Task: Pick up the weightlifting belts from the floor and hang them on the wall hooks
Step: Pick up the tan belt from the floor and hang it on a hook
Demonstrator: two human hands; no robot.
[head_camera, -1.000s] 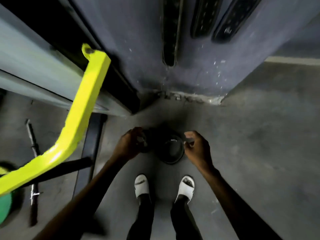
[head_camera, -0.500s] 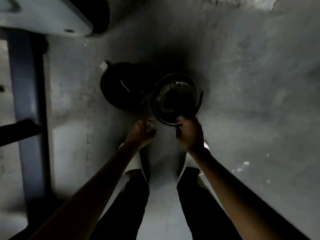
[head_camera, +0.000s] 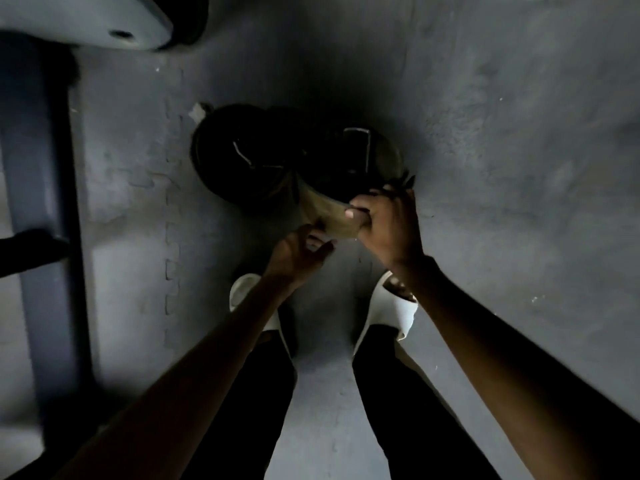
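Since half a second back my view shows the right hand (head_camera: 386,225) has pulled the near edge of the tan-lined belt (head_camera: 329,213) up off the floor (head_camera: 485,168), so its pale inner face now shows, and the left hand (head_camera: 298,254) has come in closer under that edge. Everything else I place from that belt. Grey floor runs all round it, with a seam of jigsaw-shaped mat joints well to its left. Farther left stands a dark blue steel beam (head_camera: 41,202), and a pale padded slab (head_camera: 86,22) sits up at the far left corner. Below the belt are the person's black trousers (head_camera: 249,410) and white slide sandals (head_camera: 401,310). A second black belt (head_camera: 235,157), coiled, lies flat on the floor just left of the tan-lined one, touching it – the far part of the tan-lined coil seems to rest down too. Right-hand fingers and thumb are curled tight round the raised near rim. Left-hand fingers are loosely spread just under that rim, holding nothing – whether they touch it I cannot tell.
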